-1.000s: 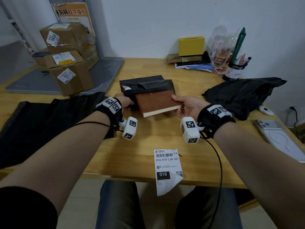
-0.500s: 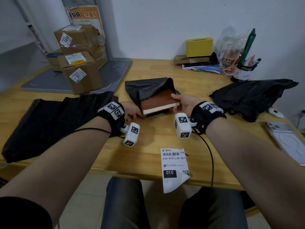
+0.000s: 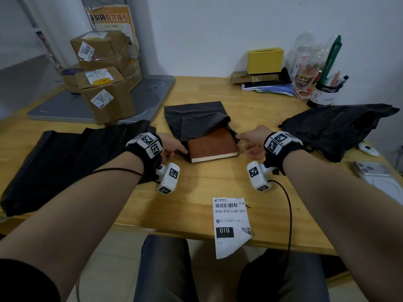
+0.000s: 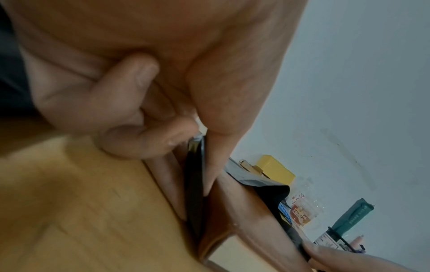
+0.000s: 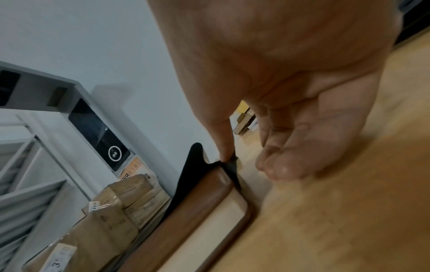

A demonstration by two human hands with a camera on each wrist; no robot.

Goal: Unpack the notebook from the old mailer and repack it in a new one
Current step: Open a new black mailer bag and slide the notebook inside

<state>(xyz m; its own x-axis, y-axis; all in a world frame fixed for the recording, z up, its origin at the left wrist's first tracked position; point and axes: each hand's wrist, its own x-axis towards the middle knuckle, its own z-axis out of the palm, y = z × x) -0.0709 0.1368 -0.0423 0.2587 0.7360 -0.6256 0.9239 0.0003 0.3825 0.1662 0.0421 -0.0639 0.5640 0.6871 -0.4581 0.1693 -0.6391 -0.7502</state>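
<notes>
In the middle of the head view, the brown notebook (image 3: 212, 144) lies on the desk (image 3: 218, 182), half inside a black mailer (image 3: 194, 118), with the left hand (image 3: 172, 147) and right hand (image 3: 250, 140) apart at its two sides. In the left wrist view, the left hand (image 4: 163, 92) pinches the mailer's edge (image 4: 195, 184) near the middle. In the right wrist view, the right hand (image 5: 291, 92) pinches the mailer's edge (image 5: 230, 163) in the middle, by the notebook's corner (image 5: 209, 198).

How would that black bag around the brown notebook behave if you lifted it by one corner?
The black mailer would probably flop: it is creased and sags over the notebook. It looks thin and smooth, so the stiff notebook, only half inside, might slide out.
</notes>
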